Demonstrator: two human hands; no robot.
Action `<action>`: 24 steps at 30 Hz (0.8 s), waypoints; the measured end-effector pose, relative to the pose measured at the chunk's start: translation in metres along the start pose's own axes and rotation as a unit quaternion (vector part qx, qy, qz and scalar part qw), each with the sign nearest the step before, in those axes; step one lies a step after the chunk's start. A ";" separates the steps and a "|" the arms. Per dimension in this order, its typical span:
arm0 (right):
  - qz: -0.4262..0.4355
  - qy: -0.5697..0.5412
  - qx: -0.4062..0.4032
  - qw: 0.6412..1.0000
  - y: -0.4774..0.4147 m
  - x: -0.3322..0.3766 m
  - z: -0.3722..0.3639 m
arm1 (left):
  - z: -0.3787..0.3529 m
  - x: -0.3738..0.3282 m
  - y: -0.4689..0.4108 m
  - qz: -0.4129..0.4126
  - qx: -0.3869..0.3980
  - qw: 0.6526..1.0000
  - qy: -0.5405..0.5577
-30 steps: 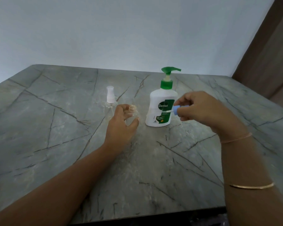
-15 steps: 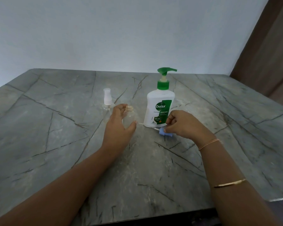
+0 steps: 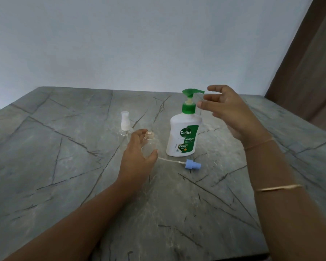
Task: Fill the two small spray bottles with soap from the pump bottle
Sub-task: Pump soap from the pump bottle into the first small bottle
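A white pump bottle (image 3: pixel 183 136) with a green pump head stands at the middle of the stone table (image 3: pixel 64 176). My left hand (image 3: pixel 137 157) grips a small clear spray bottle (image 3: pixel 149 143) with its neck uncapped, just left of the pump bottle. That bottle's blue spray cap (image 3: pixel 192 164) with its thin dip tube lies on the table in front of the pump bottle. A second small clear bottle (image 3: pixel 125 127) with a white spray cap stands behind my left hand. My right hand (image 3: pixel 228 112) hovers, fingers spread, beside the green pump spout and holds nothing.
A pale wall rises behind the table's far edge. A brown panel (image 3: pixel 305 72) stands at the right. The table's near edge runs along the bottom right of the view.
My right hand laid the blue spray cap on the table, let it go and rose to the pump spout. My left hand stayed round the uncapped bottle.
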State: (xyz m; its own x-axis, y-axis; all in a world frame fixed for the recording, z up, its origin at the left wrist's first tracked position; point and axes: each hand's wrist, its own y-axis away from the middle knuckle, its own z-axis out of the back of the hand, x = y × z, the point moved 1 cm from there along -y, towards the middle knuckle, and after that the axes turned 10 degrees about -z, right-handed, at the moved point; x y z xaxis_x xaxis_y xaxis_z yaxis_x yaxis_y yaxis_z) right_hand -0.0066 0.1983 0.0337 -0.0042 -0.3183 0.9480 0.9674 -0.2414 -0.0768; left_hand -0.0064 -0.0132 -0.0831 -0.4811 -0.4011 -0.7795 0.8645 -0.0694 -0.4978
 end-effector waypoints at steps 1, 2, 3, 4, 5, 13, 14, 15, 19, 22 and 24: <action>-0.011 -0.022 0.022 0.999 -0.005 0.001 -0.002 | 0.001 -0.001 0.000 0.001 0.001 1.000 0.001; -0.018 -0.037 0.039 0.998 -0.009 0.002 -0.006 | 0.001 -0.001 0.000 0.002 0.001 1.000 0.003; -0.019 -0.046 0.049 0.998 -0.012 0.003 -0.009 | 0.001 -0.002 0.000 0.003 0.001 1.000 0.005; -0.016 -0.051 0.055 0.997 -0.015 0.004 -0.012 | 0.001 -0.002 0.000 0.003 0.001 1.000 0.006; -0.008 -0.052 0.058 0.997 -0.017 0.004 -0.016 | 0.001 -0.003 0.001 0.004 0.001 1.000 0.005; 0.049 -0.048 0.064 0.996 -0.018 -0.002 -0.037 | 0.000 -0.004 0.001 0.007 0.005 1.000 -0.002; 0.055 -0.052 0.065 0.995 -0.018 -0.004 -0.038 | 0.000 -0.005 0.001 0.006 0.005 1.000 -0.003; 0.062 -0.055 0.065 0.994 -0.018 -0.005 -0.039 | 0.000 -0.005 0.000 0.006 0.006 1.000 -0.003; 0.087 -0.065 0.050 0.993 -0.015 -0.014 -0.040 | -0.001 -0.005 0.001 0.004 0.006 1.000 -0.011; 0.112 -0.055 0.034 0.992 -0.013 -0.019 -0.042 | -0.001 -0.004 0.000 0.000 0.004 1.000 -0.017; 0.130 -0.043 0.024 0.990 -0.013 -0.022 -0.044 | -0.001 -0.003 0.001 -0.002 0.003 1.000 -0.018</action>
State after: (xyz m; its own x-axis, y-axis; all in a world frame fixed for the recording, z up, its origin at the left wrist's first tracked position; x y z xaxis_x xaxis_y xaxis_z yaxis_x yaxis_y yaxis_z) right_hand -0.0298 0.1680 0.0004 0.2653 -0.2842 0.9213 0.9442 -0.1168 -0.3079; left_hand -0.0044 -0.0110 -0.0815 -0.4798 -0.4327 -0.7632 0.8632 -0.0774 -0.4989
